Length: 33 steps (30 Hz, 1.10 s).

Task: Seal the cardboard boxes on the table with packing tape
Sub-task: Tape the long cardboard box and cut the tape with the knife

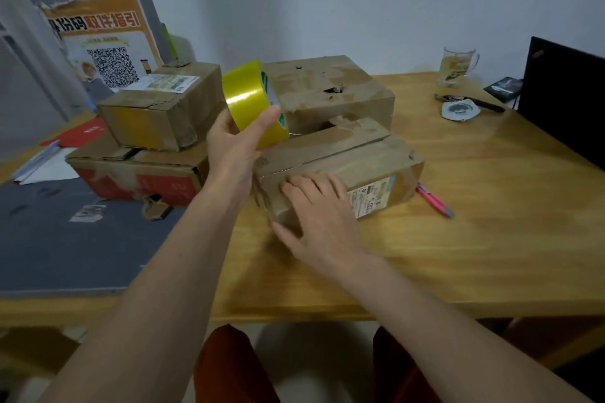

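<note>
The front box (343,157) serves as landmark. The right hand (322,216) covers its near left corner, and the print on its side label (370,198) is too small to read. Behind it, the yellow tape roll (253,101) and the left hand (234,147) hide part of the large box (330,88). To its right, the frame edge cuts off the black laptop (566,101). The table (474,239) is cropped there too.

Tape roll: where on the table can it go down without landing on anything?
Bare wood lies right of the near box, between the pink cutter, the laptop and the table's front edge. The left side is crowded with stacked boxes. The left hand holds the tape roll.
</note>
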Tool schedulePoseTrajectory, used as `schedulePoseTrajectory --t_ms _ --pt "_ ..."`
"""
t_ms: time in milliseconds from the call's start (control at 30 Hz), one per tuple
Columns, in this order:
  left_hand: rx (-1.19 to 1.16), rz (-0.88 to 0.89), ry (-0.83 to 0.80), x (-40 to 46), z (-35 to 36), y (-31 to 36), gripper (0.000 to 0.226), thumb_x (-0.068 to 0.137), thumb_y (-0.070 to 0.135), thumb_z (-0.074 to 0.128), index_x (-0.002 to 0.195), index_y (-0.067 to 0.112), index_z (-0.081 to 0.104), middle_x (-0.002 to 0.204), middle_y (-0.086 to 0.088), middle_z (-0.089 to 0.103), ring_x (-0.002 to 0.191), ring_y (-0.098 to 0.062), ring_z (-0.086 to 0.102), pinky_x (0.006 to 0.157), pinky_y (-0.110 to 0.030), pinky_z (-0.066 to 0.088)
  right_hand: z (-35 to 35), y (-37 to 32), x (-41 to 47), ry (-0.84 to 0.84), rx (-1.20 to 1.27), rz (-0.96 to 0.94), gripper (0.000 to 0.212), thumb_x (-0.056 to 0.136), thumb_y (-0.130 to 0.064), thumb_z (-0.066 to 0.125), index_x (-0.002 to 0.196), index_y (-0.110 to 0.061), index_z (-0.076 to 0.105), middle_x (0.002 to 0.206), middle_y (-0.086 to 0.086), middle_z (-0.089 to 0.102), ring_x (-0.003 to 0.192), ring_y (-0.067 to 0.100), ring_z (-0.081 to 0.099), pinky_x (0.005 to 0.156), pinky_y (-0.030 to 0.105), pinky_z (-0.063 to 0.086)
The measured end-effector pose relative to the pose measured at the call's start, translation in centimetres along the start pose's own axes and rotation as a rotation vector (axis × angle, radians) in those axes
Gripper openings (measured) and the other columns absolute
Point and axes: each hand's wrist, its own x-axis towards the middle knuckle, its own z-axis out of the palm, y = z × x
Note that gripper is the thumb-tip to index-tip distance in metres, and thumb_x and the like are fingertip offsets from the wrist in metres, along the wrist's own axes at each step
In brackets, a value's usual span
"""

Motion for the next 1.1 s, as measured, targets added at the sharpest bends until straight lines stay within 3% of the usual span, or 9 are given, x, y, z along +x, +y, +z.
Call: schedulePoseTrajectory --t_ms 100,267,500,633,733,800,900,1000,1100 --pt "0.02 0.034 0.014 0.5 -0.8 1.5 0.024 0.079 0.023 0.083 0.099 0.026 0.069 0.093 0.009 0.076 0.095 -0.014 0.072 0.089 -0.047 0.058 -0.2 2.1 -0.9 0.073 0.125 -0.098 0.039 0.09 -0.034 0.043 0.12 -0.018 0.061 0.123 -0.002 0.06 0.12 0.017 0.048 0.113 0.044 0.03" --pt "0.018 0.03 0.05 0.9 -1.4 2.4 0.022 0.081 0.02 0.082 0.098 0.024 0.068 0.098 0.005 0.074 0.098 -0.017 0.072 0.089 -0.047 0.058 0.7 0.3 0.2 0.093 -0.028 0.042 0.059 0.076 -0.073 0.043 0.096 -0.02 0.056 0.099 -0.001 0.054 0.096 0.019 0.048 0.099 0.044 0.038" --pt "0.029 0.009 0.06 0.9 -3.3 2.2 0.034 0.075 0.025 0.085 0.105 0.024 0.068 0.106 0.003 0.074 0.102 -0.018 0.071 0.089 -0.047 0.058 0.2 0.8 -0.4 0.156 0.104 -0.069 0.019 0.081 -0.034 0.056 0.087 -0.016 0.056 0.09 -0.002 0.042 0.086 0.015 0.038 0.074 0.033 0.042" --pt "-0.053 -0.061 0.027 1.3 -4.0 2.2 0.053 0.069 0.031 0.085 0.116 0.02 0.064 0.117 -0.001 0.071 0.108 -0.021 0.068 0.09 -0.049 0.057 -2.4 4.4 -3.1 0.154 0.409 -0.222 0.018 0.077 -0.019 0.054 0.084 -0.006 0.064 0.087 0.006 0.053 0.085 0.023 0.05 0.075 0.037 0.044" --pt "-0.116 -0.131 -0.004 1.4 -3.6 1.2 0.034 0.082 0.026 0.079 0.112 0.02 0.066 0.113 -0.001 0.074 0.108 -0.023 0.069 0.087 -0.05 0.058 -3.9 6.5 -3.8 0.259 0.629 -0.08 0.027 0.083 -0.019 0.048 0.072 0.001 0.064 0.079 0.013 0.058 0.081 0.029 0.055 0.078 0.047 0.045" --pt "-0.144 -0.174 -0.006 1.2 -2.8 0.2 0.03 0.083 0.027 0.077 0.111 0.021 0.067 0.115 -0.003 0.073 0.11 -0.025 0.067 0.086 -0.05 0.058 -3.8 6.8 -3.4 0.249 0.572 0.122 0.028 0.086 -0.031 0.056 0.091 -0.005 0.067 0.105 0.011 0.059 0.103 0.026 0.052 0.091 0.041 0.042" --pt "-0.186 -0.212 0.001 1.1 -1.8 -0.9 0.036 0.081 0.028 0.078 0.115 0.02 0.066 0.121 -0.005 0.07 0.112 -0.026 0.066 0.084 -0.049 0.059 -2.9 7.1 -3.0 0.071 0.632 0.455 0.057 0.086 -0.036 0.067 0.138 -0.029 0.045 0.155 -0.007 0.016 0.142 0.011 0.013 0.113 0.037 0.017" --pt "-0.196 -0.233 0.023 0.8 -1.3 -1.8 0.039 0.081 0.03 0.078 0.117 0.02 0.065 0.118 -0.005 0.071 0.107 -0.024 0.069 0.082 -0.048 0.059 -2.4 7.7 -2.9 0.023 0.868 0.551 0.079 0.087 -0.037 0.067 0.151 -0.035 0.021 0.158 -0.023 -0.005 0.145 0.004 0.003 0.118 0.044 0.018" --pt "-0.187 -0.249 0.075 0.1 -0.8 -2.4 0.038 0.084 0.03 0.077 0.117 0.02 0.064 0.117 -0.005 0.071 0.106 -0.023 0.069 0.083 -0.046 0.06 -2.0 9.2 -2.9 0.013 1.056 0.513 0.074 0.089 -0.029 0.065 0.148 -0.046 0.023 0.157 -0.027 -0.004 0.14 -0.005 0.006 0.114 0.036 0.024"
